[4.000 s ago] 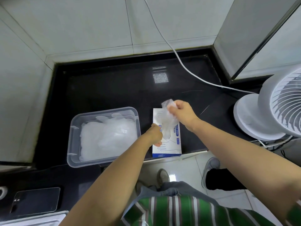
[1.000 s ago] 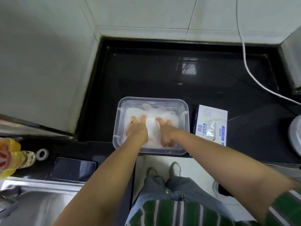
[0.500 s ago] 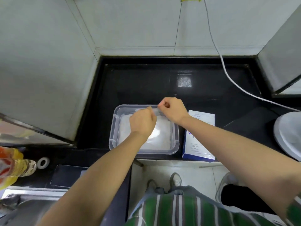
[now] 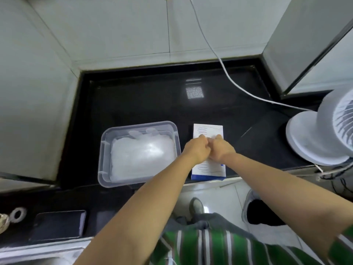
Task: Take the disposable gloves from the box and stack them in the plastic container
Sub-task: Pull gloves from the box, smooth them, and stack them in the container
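A white and blue glove box (image 4: pixel 208 169) lies flat near the counter's front edge. Both my hands are over its middle, fingers curled and knuckles touching. My left hand (image 4: pixel 196 150) and my right hand (image 4: pixel 222 150) pinch a bit of translucent glove (image 4: pixel 211 139) at the box opening, which the hands mostly hide. To the left, the clear plastic container (image 4: pixel 102 150) holds a flat stack of translucent gloves (image 4: pixel 141 157).
The black counter (image 4: pixel 145 100) is walled by tiles at the back and left. A white fan (image 4: pixel 321 134) stands at the right, its cable (image 4: pixel 225 73) crossing the counter. A dark phone (image 4: pixel 59 224) lies at the front left beside a sink edge.
Both hands have left the container and moved right onto the glove box, where they now pinch a glove at the opening. The camera view has shifted right.
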{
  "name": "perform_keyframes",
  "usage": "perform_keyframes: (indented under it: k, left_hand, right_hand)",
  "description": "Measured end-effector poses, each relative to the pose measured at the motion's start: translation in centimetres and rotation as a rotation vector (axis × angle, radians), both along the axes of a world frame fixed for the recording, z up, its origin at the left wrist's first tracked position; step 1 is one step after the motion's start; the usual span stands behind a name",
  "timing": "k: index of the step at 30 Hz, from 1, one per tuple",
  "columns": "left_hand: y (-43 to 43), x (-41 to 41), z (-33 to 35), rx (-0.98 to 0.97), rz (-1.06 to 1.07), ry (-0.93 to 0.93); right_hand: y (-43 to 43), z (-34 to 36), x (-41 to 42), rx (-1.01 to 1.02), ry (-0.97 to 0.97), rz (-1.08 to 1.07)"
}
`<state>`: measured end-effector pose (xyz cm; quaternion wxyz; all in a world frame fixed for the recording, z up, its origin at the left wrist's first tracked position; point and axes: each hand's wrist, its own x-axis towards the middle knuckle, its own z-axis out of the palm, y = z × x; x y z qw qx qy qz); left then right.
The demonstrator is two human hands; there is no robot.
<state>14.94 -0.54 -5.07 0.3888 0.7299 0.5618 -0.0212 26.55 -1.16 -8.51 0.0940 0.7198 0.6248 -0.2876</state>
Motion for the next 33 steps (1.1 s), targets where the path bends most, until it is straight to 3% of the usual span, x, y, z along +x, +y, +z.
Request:
perform_keyframes:
  k: [4, 7, 17, 22, 24, 27, 29, 33]
  left_hand:
    - [-0.7, 0.3, -1.6, -0.085, 0.028, 0.039]
    - [-0.5, 0.4, -2.6, -0.159, 0.094, 0.037]
    - [0.5, 1.0, -3.3, -0.260, 0.089, 0.062]
    - [0.9, 0.9, -3.6, -0.326, 0.264, -0.036]
    - [1.2, 0.7, -3.2, -0.272, 0.433, -0.193]
    - [2.0, 0.2, -1.1, -0.280, 0.814, -0.657]
    - [2.8, -0.1, 0.4, -0.345, 0.978, -0.848]
    - [3.9, -1.5, 1.7, -0.468, 1.041, -0.938]
  right_hand:
    - [-0.1, -0.9, -0.1, 0.052, -0.099, 0.025]
    - [-0.4, -0.9, 0.4, 0.093, -0.034, -0.013]
    - [1.5, 1.4, 2.3, 0.395, 0.818, -0.461]
    - [3.3, 4.1, 2.4, 0.495, 1.013, -0.653]
    - [3.2, 3.9, 2.6, 0.467, 0.986, -0.637]
    - [2.4, 3.0, 2.8, 0.448, 0.940, -0.629]
    - [1.9, 2.7, 2.7, 0.435, 0.918, -0.614]
    - [1.5, 3.0, 1.8, 0.442, 0.925, -0.533]
